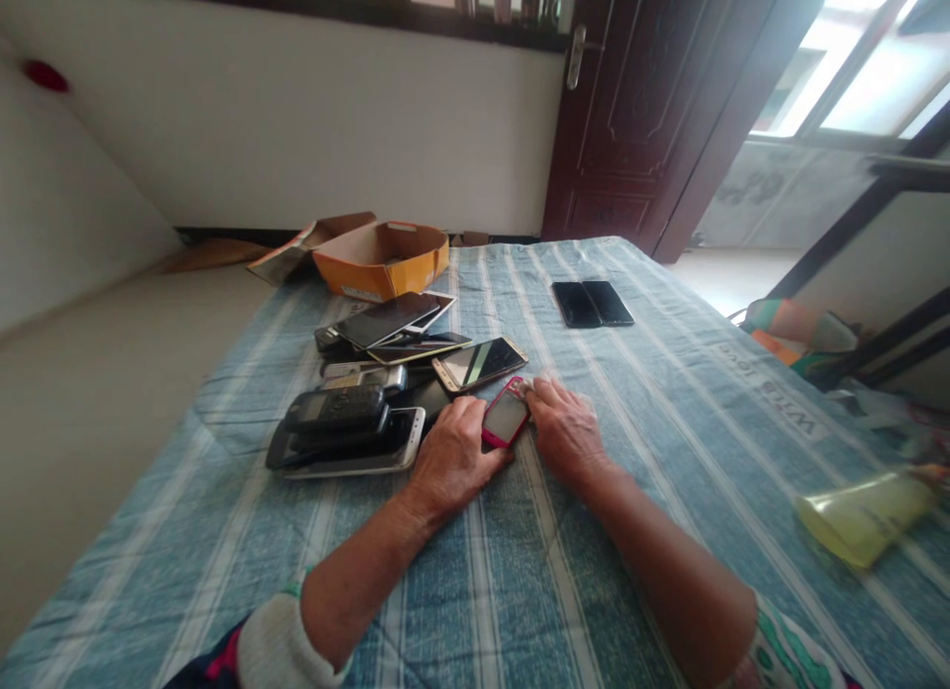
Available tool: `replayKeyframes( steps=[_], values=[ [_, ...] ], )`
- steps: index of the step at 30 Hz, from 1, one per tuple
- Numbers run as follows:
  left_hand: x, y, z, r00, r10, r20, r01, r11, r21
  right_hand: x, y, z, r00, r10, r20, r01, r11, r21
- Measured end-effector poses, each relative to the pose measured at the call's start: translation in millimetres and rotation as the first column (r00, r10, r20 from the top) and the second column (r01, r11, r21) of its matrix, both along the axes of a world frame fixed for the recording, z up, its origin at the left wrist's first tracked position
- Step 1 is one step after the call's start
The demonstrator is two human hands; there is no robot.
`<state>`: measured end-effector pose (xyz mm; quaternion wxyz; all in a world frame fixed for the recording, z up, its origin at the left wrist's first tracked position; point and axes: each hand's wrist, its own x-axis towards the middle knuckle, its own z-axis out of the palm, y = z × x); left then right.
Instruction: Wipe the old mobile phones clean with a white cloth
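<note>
My left hand [454, 453] is closed around the lower left side of a small pink-framed phone [508, 418], which lies tilted on the tablecloth with its grey screen up. At the phone's upper right edge, my right hand [565, 427] has its fingers pressed together over a small pale scrap [524, 388]; I cannot tell what it is. Just beyond the pink phone lies a gold smartphone [482, 363]. Left of my left hand is a heap of phones, with a thick black phone [337, 412] resting on a white-edged smartphone [405, 442].
Farther back, more phones overlap under a dark tablet-like device [386, 320]. An open orange cardboard box [386, 273] stands at the far left edge. Two black phones [592, 304] lie side by side at the far right. A yellow translucent wrapper [865, 516] lies at right.
</note>
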<state>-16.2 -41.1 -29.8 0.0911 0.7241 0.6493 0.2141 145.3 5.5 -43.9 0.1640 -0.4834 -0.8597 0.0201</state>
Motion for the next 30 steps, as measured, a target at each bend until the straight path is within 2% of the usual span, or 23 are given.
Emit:
replayKeyframes(
  steps=[9,16,23,28,30],
  values=[
    [0,1,1.3,1.0,-0.002,-0.003,0.002,1.0,-0.02,-7,8,2.1,1.0,-0.007,0.03,0.006,1.0,0.029],
    [0,-1,1.8,1.0,-0.001,0.001,0.002,1.0,-0.015,-13,6,-2.5,0.991,0.134,0.013,-0.135,0.987,0.085],
    [-1,0,0.5,1.0,-0.005,-0.001,0.005,1.0,-0.012,-19,16,8.4,0.998,0.007,0.057,-0.008,1.0,0.029],
    [-1,0,-1.0,1.0,-0.011,-0.009,0.011,1.0,0.01,-20,11,7.2,0.988,0.14,0.059,-0.144,0.986,0.079],
    [0,0,-0.5,1.0,-0.009,-0.02,0.009,1.0,0.012,-20,15,7.8,0.987,0.15,0.058,-0.154,0.986,0.066]
  ],
)
